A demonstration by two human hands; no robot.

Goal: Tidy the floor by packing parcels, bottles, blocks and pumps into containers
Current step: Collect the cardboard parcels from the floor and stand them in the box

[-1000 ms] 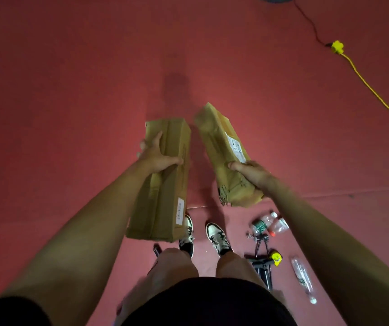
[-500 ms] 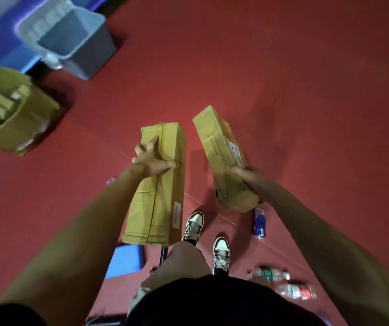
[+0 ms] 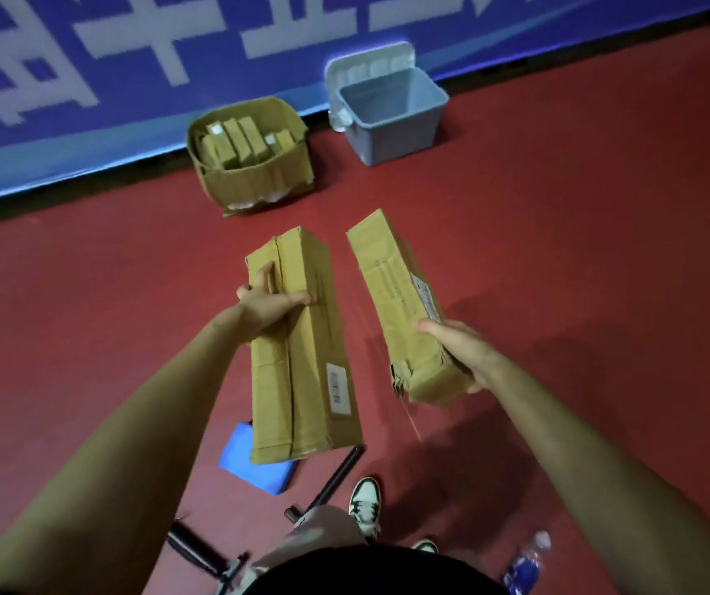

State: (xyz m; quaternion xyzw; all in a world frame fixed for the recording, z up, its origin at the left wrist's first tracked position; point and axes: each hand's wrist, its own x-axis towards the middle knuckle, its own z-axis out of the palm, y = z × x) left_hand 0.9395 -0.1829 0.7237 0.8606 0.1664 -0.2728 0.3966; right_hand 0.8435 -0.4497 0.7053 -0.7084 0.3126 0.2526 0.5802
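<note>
With left hand (image 3: pixel 269 302) curled over its top, holds long parcel (image 3: pixel 301 371) above red floor (image 3: pixel 87 315); white barcode label (image 3: pixel 338 390) on its side, unreadable. With right hand (image 3: pixel 460 350), grips shorter parcel (image 3: pixel 396 302) by near end; printed line and sticker blurred. Ahead, cardboard box (image 3: pixel 258 182) of parcels, grey bin (image 3: pixel 391 135).

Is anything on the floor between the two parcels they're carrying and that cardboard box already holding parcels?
Nothing visible does. Only red floor shows between the longer parcel in the left hand, the shorter parcel in the right hand, and the cardboard box. The grey plastic bin stands to the box's right, off that path.
</note>
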